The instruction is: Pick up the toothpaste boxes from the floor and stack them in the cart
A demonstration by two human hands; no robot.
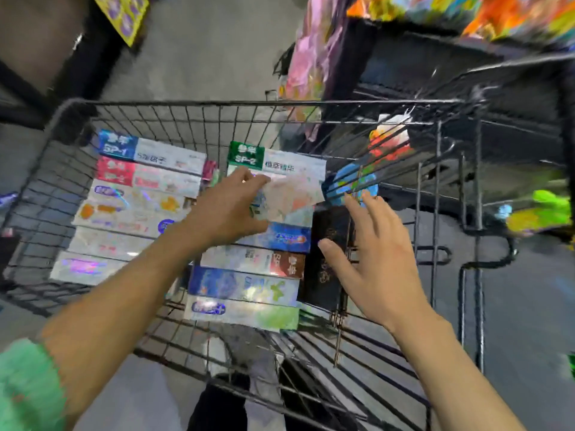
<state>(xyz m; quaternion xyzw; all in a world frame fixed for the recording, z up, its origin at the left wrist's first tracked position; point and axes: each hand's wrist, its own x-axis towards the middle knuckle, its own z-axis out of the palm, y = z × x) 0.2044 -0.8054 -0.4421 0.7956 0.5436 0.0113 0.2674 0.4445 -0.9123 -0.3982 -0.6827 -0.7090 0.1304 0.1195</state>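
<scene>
A black wire cart (217, 103) holds two rows of toothpaste boxes lying flat. The left row (130, 197) has several boxes; the right row (249, 284) has several more, topped by a green-ended box (264, 157). My left hand (230, 206) reaches into the cart and holds a pale toothpaste box (289, 197) on the right row, thumb under it and fingers over its top edge. My right hand (370, 253) hovers open with spread fingers just right of that row, over a black box (326, 259) standing against the cart's side.
Grey floor lies beyond the cart. A dark shelf (420, 63) with colourful packets stands at the top right, and another shelf (62, 57) at the top left. The cart's folding wire flap (451, 188) is to the right. My legs (242, 384) show below the cart.
</scene>
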